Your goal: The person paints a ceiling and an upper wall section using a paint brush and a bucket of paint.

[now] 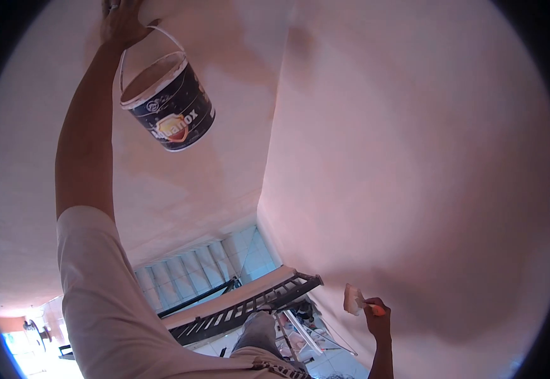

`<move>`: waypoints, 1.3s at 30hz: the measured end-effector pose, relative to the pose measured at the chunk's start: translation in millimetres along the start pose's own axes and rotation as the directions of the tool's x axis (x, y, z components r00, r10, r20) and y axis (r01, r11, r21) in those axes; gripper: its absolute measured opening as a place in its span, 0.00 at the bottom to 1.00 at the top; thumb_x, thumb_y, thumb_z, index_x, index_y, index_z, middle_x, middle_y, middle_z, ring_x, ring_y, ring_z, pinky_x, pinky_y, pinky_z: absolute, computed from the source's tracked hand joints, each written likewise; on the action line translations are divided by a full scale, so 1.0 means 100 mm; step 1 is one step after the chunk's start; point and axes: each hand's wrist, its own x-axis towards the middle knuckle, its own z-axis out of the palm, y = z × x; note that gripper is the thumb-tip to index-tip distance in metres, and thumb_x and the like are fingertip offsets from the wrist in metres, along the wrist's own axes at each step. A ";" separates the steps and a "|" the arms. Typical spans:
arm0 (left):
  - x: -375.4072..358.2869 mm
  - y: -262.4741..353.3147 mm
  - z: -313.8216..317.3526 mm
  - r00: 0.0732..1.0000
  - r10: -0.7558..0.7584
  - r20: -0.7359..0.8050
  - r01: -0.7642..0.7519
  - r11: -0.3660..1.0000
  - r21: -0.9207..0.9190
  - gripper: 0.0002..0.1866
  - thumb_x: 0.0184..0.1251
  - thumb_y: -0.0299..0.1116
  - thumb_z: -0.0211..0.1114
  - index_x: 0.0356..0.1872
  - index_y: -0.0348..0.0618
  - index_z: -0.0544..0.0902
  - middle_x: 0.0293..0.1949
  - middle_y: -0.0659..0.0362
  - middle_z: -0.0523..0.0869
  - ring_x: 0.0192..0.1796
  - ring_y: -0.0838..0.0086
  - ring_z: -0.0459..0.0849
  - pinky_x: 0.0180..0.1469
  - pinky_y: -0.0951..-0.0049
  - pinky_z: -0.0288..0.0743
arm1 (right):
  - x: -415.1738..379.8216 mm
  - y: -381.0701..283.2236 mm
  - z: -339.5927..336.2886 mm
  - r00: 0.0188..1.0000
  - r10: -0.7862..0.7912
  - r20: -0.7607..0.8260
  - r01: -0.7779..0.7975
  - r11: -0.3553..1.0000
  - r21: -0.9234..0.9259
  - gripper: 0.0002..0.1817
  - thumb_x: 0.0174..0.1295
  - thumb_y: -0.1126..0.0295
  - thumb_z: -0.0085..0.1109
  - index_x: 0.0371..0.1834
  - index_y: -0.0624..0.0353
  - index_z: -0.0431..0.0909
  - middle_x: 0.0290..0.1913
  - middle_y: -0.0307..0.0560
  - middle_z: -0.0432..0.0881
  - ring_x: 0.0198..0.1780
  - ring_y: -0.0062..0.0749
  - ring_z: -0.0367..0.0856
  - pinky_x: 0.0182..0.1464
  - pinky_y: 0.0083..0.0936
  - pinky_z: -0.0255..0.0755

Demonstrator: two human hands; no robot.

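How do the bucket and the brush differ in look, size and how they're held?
The bucket is larger than the brush. The bucket is dark with a printed label; the brush has pale bristles and some orange. The bucket hangs by its handle from the left hand; the right hand grips the brush.

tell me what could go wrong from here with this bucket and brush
The bucket hangs by its thin handle, apparently from the thumb of the raised left hand, so it might slip. It is open and tilted, so a swing could spill any contents. The brush in the right hand might smear the wall.
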 end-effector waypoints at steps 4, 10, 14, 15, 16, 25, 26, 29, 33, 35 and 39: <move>0.07 0.12 -0.06 0.997 0.013 0.071 -0.017 0.998 0.059 0.63 0.51 0.67 0.71 0.81 0.50 0.45 0.81 0.43 0.31 0.82 0.50 0.27 0.80 0.46 0.22 | 0.26 -0.21 0.03 1.000 -0.029 0.004 0.029 1.000 -0.004 0.06 0.62 0.75 0.64 0.42 0.61 0.82 0.35 0.48 0.87 0.37 0.29 0.85 0.42 0.28 0.77; 0.14 0.13 0.14 0.990 0.128 -0.064 -0.127 0.992 0.018 0.63 0.51 0.65 0.72 0.81 0.49 0.44 0.81 0.41 0.33 0.82 0.48 0.29 0.80 0.45 0.24 | 0.41 -0.37 0.06 0.998 -0.069 0.005 0.069 0.997 0.045 0.07 0.61 0.74 0.62 0.41 0.60 0.82 0.36 0.50 0.87 0.39 0.31 0.86 0.45 0.29 0.77; 0.36 0.00 0.64 0.882 0.277 -0.381 -0.148 0.931 0.333 0.62 0.49 0.77 0.59 0.81 0.55 0.48 0.79 0.35 0.38 0.81 0.41 0.33 0.76 0.33 0.27 | 0.41 -0.20 0.04 0.998 -0.055 0.006 0.055 0.998 -0.015 0.06 0.61 0.74 0.62 0.41 0.58 0.81 0.37 0.49 0.87 0.41 0.29 0.86 0.47 0.28 0.77; 0.45 -0.01 0.77 0.845 0.330 -0.421 -0.105 0.873 0.476 0.62 0.48 0.84 0.53 0.81 0.57 0.50 0.79 0.32 0.40 0.81 0.38 0.35 0.74 0.27 0.28 | 0.41 -0.20 0.07 0.996 -0.092 -0.017 0.091 0.996 -0.021 0.06 0.61 0.74 0.63 0.41 0.58 0.81 0.37 0.48 0.87 0.41 0.28 0.86 0.46 0.27 0.77; 0.46 -0.05 0.76 0.850 0.337 -0.405 -0.248 0.934 0.257 0.64 0.47 0.83 0.54 0.81 0.53 0.50 0.78 0.30 0.40 0.80 0.35 0.34 0.74 0.27 0.29 | 0.40 -0.22 0.09 0.994 -0.108 -0.023 0.107 0.994 -0.021 0.06 0.61 0.74 0.63 0.41 0.58 0.81 0.37 0.48 0.87 0.40 0.28 0.86 0.46 0.27 0.77; 0.40 -0.01 0.86 0.862 0.370 -0.345 -0.337 0.929 0.154 0.68 0.44 0.76 0.64 0.80 0.43 0.45 0.76 0.25 0.37 0.79 0.31 0.33 0.73 0.27 0.31 | 0.33 -0.24 0.18 0.999 0.025 0.026 -0.024 0.999 -0.042 0.07 0.65 0.75 0.62 0.45 0.61 0.81 0.37 0.46 0.87 0.41 0.21 0.82 0.46 0.23 0.74; 0.39 -0.04 0.83 0.858 0.383 -0.342 -0.349 0.924 0.157 0.69 0.43 0.76 0.64 0.80 0.43 0.45 0.75 0.24 0.38 0.79 0.30 0.33 0.73 0.26 0.32 | 0.34 -0.31 0.19 1.000 0.018 0.025 -0.017 0.999 -0.027 0.07 0.66 0.74 0.62 0.46 0.61 0.82 0.37 0.46 0.87 0.40 0.22 0.82 0.47 0.23 0.75; 0.37 -0.06 0.80 0.844 0.412 -0.343 -0.381 0.911 0.155 0.70 0.42 0.77 0.65 0.80 0.41 0.44 0.75 0.21 0.38 0.78 0.27 0.34 0.71 0.24 0.33 | 0.30 -0.29 0.20 0.998 0.064 0.029 -0.064 0.998 -0.001 0.07 0.66 0.73 0.62 0.46 0.60 0.82 0.38 0.46 0.87 0.39 0.24 0.82 0.46 0.24 0.75; 0.36 -0.07 0.77 0.834 0.437 -0.337 -0.408 0.899 0.159 0.73 0.40 0.78 0.65 0.79 0.39 0.43 0.73 0.18 0.38 0.77 0.24 0.35 0.70 0.21 0.34 | 0.27 -0.27 0.16 0.993 0.119 0.021 -0.118 0.993 -0.015 0.07 0.67 0.71 0.63 0.45 0.60 0.82 0.38 0.44 0.87 0.39 0.26 0.83 0.46 0.24 0.75; 0.45 -0.13 0.87 0.830 0.429 -0.357 -0.360 0.900 0.245 0.74 0.40 0.77 0.66 0.79 0.38 0.41 0.73 0.17 0.38 0.77 0.22 0.35 0.68 0.19 0.35 | 0.25 -0.27 0.14 0.993 0.119 0.008 -0.119 0.993 -0.013 0.07 0.67 0.71 0.63 0.45 0.59 0.82 0.38 0.44 0.87 0.39 0.26 0.83 0.46 0.25 0.76; 0.45 -0.18 0.91 0.792 0.438 -0.425 -0.374 0.899 0.229 0.74 0.41 0.77 0.66 0.79 0.36 0.40 0.73 0.17 0.37 0.76 0.22 0.34 0.67 0.18 0.35 | 0.20 -0.17 0.15 0.995 0.104 -0.005 -0.104 0.995 0.012 0.07 0.66 0.70 0.63 0.45 0.58 0.83 0.39 0.44 0.87 0.39 0.26 0.83 0.46 0.26 0.76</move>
